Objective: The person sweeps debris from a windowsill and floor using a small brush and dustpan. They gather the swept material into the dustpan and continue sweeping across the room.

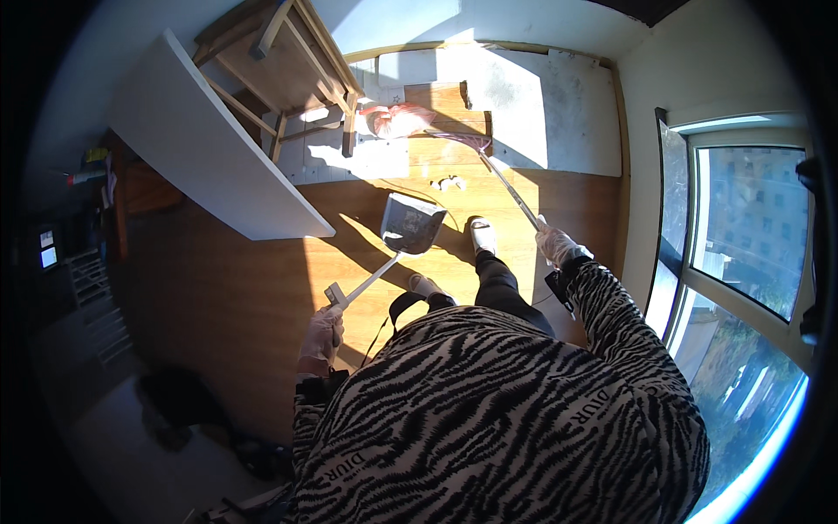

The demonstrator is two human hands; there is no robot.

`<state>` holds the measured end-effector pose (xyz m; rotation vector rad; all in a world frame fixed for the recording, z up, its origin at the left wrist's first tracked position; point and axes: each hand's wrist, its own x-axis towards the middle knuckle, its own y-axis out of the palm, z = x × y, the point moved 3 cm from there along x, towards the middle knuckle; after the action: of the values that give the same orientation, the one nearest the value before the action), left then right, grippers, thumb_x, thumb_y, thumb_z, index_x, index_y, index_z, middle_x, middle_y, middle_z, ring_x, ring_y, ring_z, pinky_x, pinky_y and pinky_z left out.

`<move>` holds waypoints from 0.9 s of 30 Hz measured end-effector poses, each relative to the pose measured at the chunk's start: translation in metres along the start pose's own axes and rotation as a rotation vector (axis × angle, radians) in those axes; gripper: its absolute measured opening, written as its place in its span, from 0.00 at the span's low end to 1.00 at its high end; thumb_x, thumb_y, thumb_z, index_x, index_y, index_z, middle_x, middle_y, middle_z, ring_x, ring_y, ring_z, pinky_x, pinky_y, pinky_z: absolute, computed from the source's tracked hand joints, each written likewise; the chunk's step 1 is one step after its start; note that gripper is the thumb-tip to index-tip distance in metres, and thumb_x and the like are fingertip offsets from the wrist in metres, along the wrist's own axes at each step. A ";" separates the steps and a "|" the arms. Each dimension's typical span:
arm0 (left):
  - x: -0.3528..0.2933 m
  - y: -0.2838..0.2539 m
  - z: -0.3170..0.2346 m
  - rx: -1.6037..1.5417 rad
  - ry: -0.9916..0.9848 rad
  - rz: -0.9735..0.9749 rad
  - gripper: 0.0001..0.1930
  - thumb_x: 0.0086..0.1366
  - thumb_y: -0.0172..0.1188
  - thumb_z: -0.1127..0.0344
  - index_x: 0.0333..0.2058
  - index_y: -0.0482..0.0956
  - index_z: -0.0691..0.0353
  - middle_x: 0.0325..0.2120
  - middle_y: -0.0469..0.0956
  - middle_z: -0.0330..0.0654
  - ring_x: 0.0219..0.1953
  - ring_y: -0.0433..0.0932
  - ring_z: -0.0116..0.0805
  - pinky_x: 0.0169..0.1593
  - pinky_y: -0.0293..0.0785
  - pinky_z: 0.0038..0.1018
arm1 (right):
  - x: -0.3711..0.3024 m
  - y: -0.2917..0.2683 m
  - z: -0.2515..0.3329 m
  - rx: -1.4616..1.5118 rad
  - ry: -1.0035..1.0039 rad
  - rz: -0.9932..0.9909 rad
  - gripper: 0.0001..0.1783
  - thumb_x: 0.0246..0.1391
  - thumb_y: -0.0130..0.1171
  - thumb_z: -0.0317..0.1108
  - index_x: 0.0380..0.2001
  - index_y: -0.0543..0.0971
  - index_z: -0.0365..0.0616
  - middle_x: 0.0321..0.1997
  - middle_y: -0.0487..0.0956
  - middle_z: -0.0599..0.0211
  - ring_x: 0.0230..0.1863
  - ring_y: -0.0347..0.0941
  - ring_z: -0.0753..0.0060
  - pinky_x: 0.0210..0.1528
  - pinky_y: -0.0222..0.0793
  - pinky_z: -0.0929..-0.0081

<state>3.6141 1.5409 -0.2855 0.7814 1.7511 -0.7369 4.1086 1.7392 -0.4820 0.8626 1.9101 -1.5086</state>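
while the person stands on the wooden floor (262, 288) in a zebra-striped top, the left hand (321, 336) is held low and forward at the hip, its gloved fingers wrapped tight around the end of a long white handle. that handle runs up and away to a grey dustpan (410, 223), which sits tilted with its mouth toward a small scrap of debris (449, 183) lying just beyond it. the right hand (556, 244) reaches out further, arm nearly straight, fingers closed round the thin shaft of a broom (502, 179). the broom's pink bristle head (397, 120) rests on the boards near the legs of a wooden table (288, 61), well apart from the dustpan.
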 end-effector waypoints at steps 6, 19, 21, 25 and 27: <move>0.001 -0.020 -0.006 0.037 0.028 0.019 0.07 0.65 0.57 0.67 0.30 0.67 0.54 0.16 0.60 0.27 0.11 0.54 0.18 0.14 0.48 0.19 | 0.014 -0.020 0.068 0.595 0.042 -0.036 0.16 0.63 0.48 0.34 0.42 0.82 0.36 0.39 0.85 0.52 0.41 0.84 0.61 0.50 0.77 0.73; 0.017 -0.040 -0.009 0.160 0.038 0.130 0.06 0.69 0.54 0.68 0.32 0.67 0.57 0.19 0.62 0.28 0.15 0.58 0.15 0.13 0.51 0.14 | 0.052 -0.056 0.071 0.126 -0.095 0.179 0.23 0.71 0.41 0.48 0.56 0.70 0.41 0.40 0.79 0.63 0.38 0.78 0.65 0.47 0.73 0.70; 0.016 -0.039 -0.008 0.112 0.052 0.166 0.06 0.69 0.54 0.68 0.32 0.67 0.57 0.20 0.62 0.28 0.15 0.58 0.15 0.14 0.52 0.14 | 0.053 -0.052 0.088 0.029 -0.152 0.280 0.26 0.72 0.39 0.47 0.63 0.67 0.42 0.48 0.80 0.61 0.43 0.80 0.63 0.53 0.73 0.67; 0.017 -0.037 -0.003 0.128 0.036 0.120 0.04 0.66 0.54 0.69 0.35 0.68 0.61 0.17 0.61 0.29 0.13 0.57 0.19 0.15 0.49 0.20 | 0.024 -0.039 0.105 1.074 0.381 0.308 0.27 0.72 0.36 0.41 0.69 0.63 0.43 0.41 0.82 0.51 0.39 0.82 0.59 0.42 0.78 0.65; 0.020 -0.032 -0.002 0.154 0.066 0.108 0.05 0.65 0.54 0.69 0.34 0.68 0.61 0.17 0.61 0.30 0.12 0.57 0.19 0.15 0.48 0.21 | 0.005 -0.044 0.102 1.242 0.466 0.168 0.27 0.70 0.42 0.41 0.67 0.65 0.41 0.37 0.82 0.48 0.37 0.82 0.57 0.40 0.78 0.64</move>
<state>3.5828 1.5267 -0.3003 1.0063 1.7106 -0.7873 4.0752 1.6332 -0.4806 1.9438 0.8902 -2.5112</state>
